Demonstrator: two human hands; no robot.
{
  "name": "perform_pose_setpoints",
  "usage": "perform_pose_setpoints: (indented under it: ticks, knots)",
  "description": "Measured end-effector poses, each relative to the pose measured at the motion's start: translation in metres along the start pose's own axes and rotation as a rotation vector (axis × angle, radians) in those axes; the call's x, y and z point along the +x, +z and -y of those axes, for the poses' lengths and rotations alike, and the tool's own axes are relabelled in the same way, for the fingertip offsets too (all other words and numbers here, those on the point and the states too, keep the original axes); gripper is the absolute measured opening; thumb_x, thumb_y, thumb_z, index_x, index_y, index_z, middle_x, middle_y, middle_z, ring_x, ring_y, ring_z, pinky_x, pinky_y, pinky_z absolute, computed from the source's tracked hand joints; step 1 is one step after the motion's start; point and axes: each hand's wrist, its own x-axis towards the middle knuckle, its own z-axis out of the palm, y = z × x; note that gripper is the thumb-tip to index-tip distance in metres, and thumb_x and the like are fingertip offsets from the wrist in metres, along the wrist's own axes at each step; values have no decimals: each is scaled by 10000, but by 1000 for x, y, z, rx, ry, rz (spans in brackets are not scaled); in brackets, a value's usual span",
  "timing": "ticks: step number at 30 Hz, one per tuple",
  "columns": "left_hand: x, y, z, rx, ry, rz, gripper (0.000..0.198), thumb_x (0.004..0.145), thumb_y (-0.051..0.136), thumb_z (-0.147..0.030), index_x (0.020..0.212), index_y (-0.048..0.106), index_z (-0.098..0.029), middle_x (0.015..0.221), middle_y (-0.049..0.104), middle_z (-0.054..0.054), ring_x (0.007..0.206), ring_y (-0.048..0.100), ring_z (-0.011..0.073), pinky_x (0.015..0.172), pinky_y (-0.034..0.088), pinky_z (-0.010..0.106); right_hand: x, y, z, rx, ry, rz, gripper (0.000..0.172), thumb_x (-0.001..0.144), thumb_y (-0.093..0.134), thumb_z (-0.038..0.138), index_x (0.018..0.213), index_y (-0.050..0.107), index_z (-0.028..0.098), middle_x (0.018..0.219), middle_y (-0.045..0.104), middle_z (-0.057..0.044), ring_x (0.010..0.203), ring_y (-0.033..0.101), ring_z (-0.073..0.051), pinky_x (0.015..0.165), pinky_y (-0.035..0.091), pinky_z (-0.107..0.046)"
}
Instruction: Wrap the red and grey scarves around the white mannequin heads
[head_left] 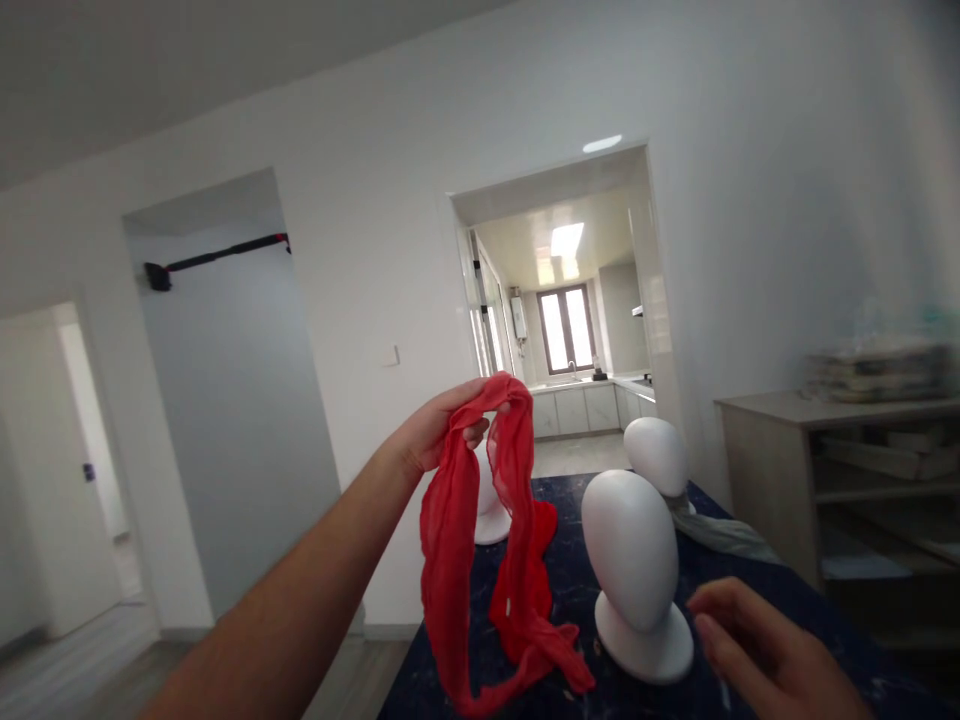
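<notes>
My left hand (439, 425) is raised above the table's far left corner, its fingers closed on a sheer red scarf (469, 560). The scarf hangs down in two long folds and its lower end rests on the dark blue marbled table (795, 600). My right hand (757, 650) hovers low at the right with fingers loosely apart and nothing in it, just right of the nearest white mannequin head (636, 570). A second white head (657, 455) stands farther back. A third white head (491, 505) is partly hidden behind the scarf.
A grey cloth (720, 535) lies by the far head. A beige shelf unit (840, 490) with stacked items stands to the right. Behind the table, a doorway opens onto a kitchen (574, 370); other doorways lie to the left.
</notes>
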Motion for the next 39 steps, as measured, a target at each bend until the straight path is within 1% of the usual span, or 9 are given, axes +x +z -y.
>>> perform_pose_setpoints:
  ticks: [4, 10, 14, 19, 22, 26, 32, 35, 39]
  knots:
    - [-3, 19, 5, 52, 61, 130, 224, 951, 701, -319, 1130, 674, -187, 937, 732, -2, 440, 552, 21, 378, 423, 130, 32, 52, 66, 191, -84, 10, 380, 973, 619, 543, 1237, 671, 275, 1200, 773, -79, 1023, 752, -248, 875, 615, -350]
    - [-11, 44, -1, 10, 35, 197, 439, 949, 699, -272, 1379, 636, -212, 993, 752, 30, 417, 473, -14, 359, 331, 114, 80, 103, 97, 467, -222, -80, 998, 824, 847, 452, 1646, 292, 344, 1634, 500, -97, 1444, 537, -288, 1212, 444, -496]
    - [-9, 69, 7, 50, 3, 241, 472, 924, 762, -312, 1376, 668, -213, 930, 743, 30, 412, 426, -18, 362, 303, 128, 85, 114, 118, 760, -133, 247, 808, 753, 914, 463, 1448, 556, 257, 1310, 734, -94, 1151, 699, -289, 1040, 553, -469]
    - [-8, 87, 17, 13, -31, 293, 640, 830, 855, -248, 1434, 643, -250, 844, 703, -6, 433, 383, -16, 374, 278, 122, 60, 110, 105, 889, 2, 917, 752, 556, 1016, 454, 1186, 727, 163, 1019, 776, -52, 869, 720, -215, 815, 554, -328]
    - [-13, 79, 18, -72, -2, 251, 608, 843, 779, -142, 1424, 650, -264, 944, 719, -2, 421, 319, -37, 369, 264, 111, 46, 82, 77, 749, 140, 1080, 672, 562, 1012, 389, 1132, 752, 145, 808, 736, 12, 605, 633, -110, 616, 484, -233]
    - [-16, 51, 35, -97, -32, 269, 623, 843, 738, -128, 1441, 628, -261, 874, 695, -27, 397, 286, -28, 375, 260, 131, 48, 2, 43, 645, 212, 958, 361, 779, 882, 419, 929, 726, 131, 556, 478, 106, 437, 334, -30, 448, 292, -185]
    - [-3, 36, 82, 385, -193, 345, 742, 691, 898, -292, 1385, 637, -273, 948, 753, 10, 753, 661, 148, 695, 502, 252, 87, -117, 14, 312, 260, 773, 368, 876, 773, 521, 956, 656, 182, 546, 381, 131, 435, 265, -48, 412, 271, -183]
    - [8, 44, 93, 954, -136, 311, 608, 602, 911, -232, 1176, 718, -284, 1023, 759, -9, 855, 663, 199, 698, 443, 262, 108, -140, 8, 191, 311, 745, 435, 876, 738, 612, 916, 621, 195, 548, 372, 129, 441, 238, -48, 404, 224, -190]
    - [26, 42, 104, 1284, 78, 204, 205, 812, 731, -310, 1008, 697, -258, 901, 729, -16, 815, 642, 197, 666, 374, 266, 139, -144, 5, 212, 315, 731, 462, 873, 729, 641, 893, 589, 201, 571, 348, 128, 472, 208, -44, 427, 163, -199]
